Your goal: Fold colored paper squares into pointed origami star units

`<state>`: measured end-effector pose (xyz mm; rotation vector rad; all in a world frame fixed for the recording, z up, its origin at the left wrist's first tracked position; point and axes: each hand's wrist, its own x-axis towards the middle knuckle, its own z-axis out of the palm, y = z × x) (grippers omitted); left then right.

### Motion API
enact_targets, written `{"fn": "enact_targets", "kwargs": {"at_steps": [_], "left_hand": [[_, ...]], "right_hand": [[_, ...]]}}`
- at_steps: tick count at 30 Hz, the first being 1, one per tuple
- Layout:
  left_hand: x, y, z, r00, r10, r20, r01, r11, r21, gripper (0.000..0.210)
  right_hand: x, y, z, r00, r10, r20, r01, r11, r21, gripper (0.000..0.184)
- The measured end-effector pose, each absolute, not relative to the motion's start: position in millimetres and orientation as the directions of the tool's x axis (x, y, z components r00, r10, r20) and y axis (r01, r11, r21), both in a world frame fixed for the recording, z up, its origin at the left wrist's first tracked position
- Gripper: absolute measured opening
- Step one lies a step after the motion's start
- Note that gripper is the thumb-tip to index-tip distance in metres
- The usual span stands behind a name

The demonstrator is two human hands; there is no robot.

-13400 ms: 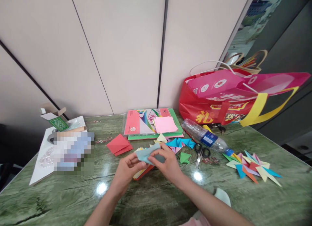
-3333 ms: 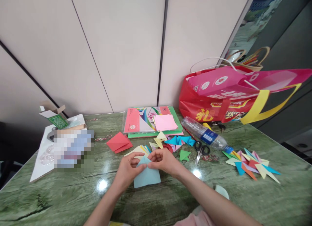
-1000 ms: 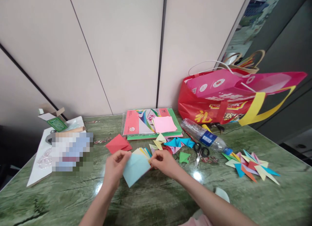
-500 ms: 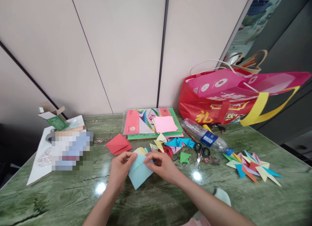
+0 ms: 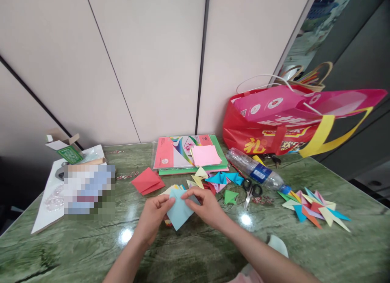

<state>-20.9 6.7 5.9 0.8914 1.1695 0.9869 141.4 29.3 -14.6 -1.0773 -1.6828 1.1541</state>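
Observation:
A light blue sheet of origami paper (image 5: 179,214) is held up just over the table, one corner pointing down toward me. My left hand (image 5: 154,216) pinches its left side between thumb and fingers. On the upper right part of the sheet, my right hand (image 5: 203,203) has its thumb and fingertips closed on the paper. Behind the sheet, partly hidden, lie pale and yellow folded papers (image 5: 170,189). A red folded paper (image 5: 148,180) rests to the left, and blue folded pieces (image 5: 224,178) lie beyond my right hand.
Scissors (image 5: 250,191) and a green folded piece (image 5: 230,197) lie right of my hands, near a plastic bottle (image 5: 256,169). Pink paper squares (image 5: 206,155) top a paper pack (image 5: 164,153). A red bag (image 5: 271,128) stands behind; a colourful paper star (image 5: 315,207) lies far right.
The light blue paper has shifted slightly right and up, with both hands moving along with it. More of the folded papers beneath it now shows at its lower left.

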Motion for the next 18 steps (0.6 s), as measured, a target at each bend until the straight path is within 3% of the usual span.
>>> {"fn": "enact_targets", "kwargs": {"at_steps": [7, 15, 18], "left_hand": [[-23, 8, 6, 0.023, 0.95, -0.311, -0.181, 0.309, 0.933, 0.026], [-23, 8, 5, -0.036, 0.96, -0.279, -0.178, 0.269, 0.947, 0.031], [-23, 8, 4, -0.072, 0.964, -0.254, -0.138, 0.243, 0.96, 0.031]], "right_hand": [[143, 38, -20, -0.233, 0.971, 0.046, 0.064, 0.062, -0.996, 0.015], [147, 40, -19, -0.15, 0.977, 0.15, 0.188, 0.177, -0.966, 0.026], [146, 38, -16, -0.155, 0.975, 0.162, 0.157, 0.187, -0.97, 0.029]]}}
